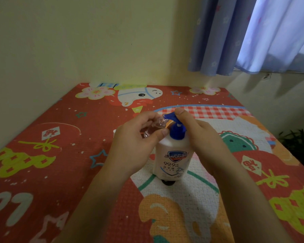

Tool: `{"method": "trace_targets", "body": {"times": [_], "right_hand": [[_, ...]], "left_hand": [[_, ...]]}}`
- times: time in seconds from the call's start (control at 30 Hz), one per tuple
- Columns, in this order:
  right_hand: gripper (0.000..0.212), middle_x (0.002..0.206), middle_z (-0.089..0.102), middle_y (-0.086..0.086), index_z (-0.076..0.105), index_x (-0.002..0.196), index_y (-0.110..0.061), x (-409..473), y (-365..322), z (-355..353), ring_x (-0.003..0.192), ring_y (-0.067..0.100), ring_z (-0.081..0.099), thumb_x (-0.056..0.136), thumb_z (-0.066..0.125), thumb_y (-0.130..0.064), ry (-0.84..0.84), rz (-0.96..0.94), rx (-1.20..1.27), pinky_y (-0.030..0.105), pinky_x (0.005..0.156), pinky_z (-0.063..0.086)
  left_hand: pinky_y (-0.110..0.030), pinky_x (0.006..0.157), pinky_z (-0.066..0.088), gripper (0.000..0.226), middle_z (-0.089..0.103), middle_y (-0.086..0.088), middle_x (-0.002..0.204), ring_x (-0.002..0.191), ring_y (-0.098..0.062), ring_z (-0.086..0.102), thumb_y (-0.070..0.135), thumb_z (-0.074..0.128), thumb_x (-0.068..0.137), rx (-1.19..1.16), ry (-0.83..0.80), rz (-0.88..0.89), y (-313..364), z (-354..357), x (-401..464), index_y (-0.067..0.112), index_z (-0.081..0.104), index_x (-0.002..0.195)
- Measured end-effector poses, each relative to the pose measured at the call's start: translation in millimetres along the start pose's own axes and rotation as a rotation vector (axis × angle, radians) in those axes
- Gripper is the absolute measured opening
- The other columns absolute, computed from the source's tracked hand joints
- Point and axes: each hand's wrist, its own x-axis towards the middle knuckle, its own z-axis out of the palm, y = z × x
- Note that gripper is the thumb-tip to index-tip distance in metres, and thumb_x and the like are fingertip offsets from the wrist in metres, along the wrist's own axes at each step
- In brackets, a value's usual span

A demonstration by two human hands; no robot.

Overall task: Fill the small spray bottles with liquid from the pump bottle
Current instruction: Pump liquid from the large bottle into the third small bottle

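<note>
left hand [135,142] tilting small bottle [154,127] to nozzle; right hand [198,130] on pump bottle [173,160]

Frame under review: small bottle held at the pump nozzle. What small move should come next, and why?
Probably press the blue pump head down with the right hand. Its fingers already rest on top, and the left hand holds the small clear bottle tilted with its mouth at the spout of the white Safeguard pump bottle, so it looks lined up.

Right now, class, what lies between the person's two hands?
In the head view, the blue pump head of the white pump bottle sits between the left hand and right hand.
</note>
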Motion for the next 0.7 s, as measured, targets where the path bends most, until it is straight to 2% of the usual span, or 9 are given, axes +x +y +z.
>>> {"method": "trace_targets", "body": {"times": [0.13,0.23,0.37,0.47,0.63,0.7], "right_hand": [[0.054,0.090,0.077,-0.008,0.078,0.085,-0.029,0.3,-0.2,1.8,0.092,0.012,0.070,0.079,0.050,-0.074,0.029,0.021,0.005,0.045,0.097,0.052],[0.052,0.084,0.077,-0.009,0.079,0.080,-0.030,-0.3,-0.8,1.9,0.090,0.012,0.071,0.080,0.050,-0.073,0.036,0.027,0.013,0.045,0.096,0.052],[0.054,0.087,0.078,-0.007,0.079,0.085,-0.029,-1.3,-0.7,1.4,0.091,0.015,0.071,0.082,0.049,-0.073,0.025,0.017,0.008,0.047,0.097,0.052],[0.056,0.086,0.077,-0.006,0.079,0.086,-0.026,-1.6,-1.2,1.1,0.090,0.016,0.071,0.083,0.049,-0.073,0.023,0.022,0.005,0.047,0.096,0.052],[0.058,0.093,0.077,-0.005,0.078,0.093,-0.025,-0.5,-1.2,0.0,0.093,0.015,0.070,0.081,0.048,-0.073,0.015,0.024,-0.018,0.046,0.097,0.052],[0.053,0.089,0.078,-0.005,0.079,0.089,-0.026,-0.5,-1.3,-0.2,0.091,0.015,0.072,0.081,0.050,-0.071,0.014,0.021,-0.011,0.046,0.097,0.052]], "left_hand": [[-0.037,0.092,0.056,0.024,0.072,0.026,0.100,0.101,0.007,0.066,0.023,0.076,0.088,-0.023,0.017,0.014,2.8,0.8,-0.8,0.043,0.065,0.097],[-0.036,0.092,0.056,0.023,0.072,0.025,0.100,0.101,0.006,0.066,0.024,0.076,0.088,-0.025,0.021,0.013,3.1,1.6,-1.0,0.042,0.066,0.098],[-0.036,0.094,0.056,0.021,0.074,0.018,0.103,0.105,0.002,0.067,0.025,0.075,0.088,-0.037,0.023,0.005,0.7,3.2,-0.7,0.033,0.069,0.106],[-0.030,0.092,0.056,0.021,0.074,0.018,0.103,0.103,0.003,0.067,0.024,0.075,0.088,-0.044,0.019,0.006,1.1,3.6,-1.0,0.031,0.069,0.106],[-0.014,0.085,0.052,0.022,0.072,0.025,0.101,0.100,0.008,0.066,0.022,0.076,0.087,-0.040,0.010,0.017,0.8,3.2,-1.1,0.038,0.067,0.100],[-0.008,0.083,0.049,0.023,0.072,0.025,0.100,0.099,0.010,0.065,0.021,0.076,0.087,-0.034,0.010,0.017,0.3,3.0,-0.8,0.039,0.067,0.099]]}}
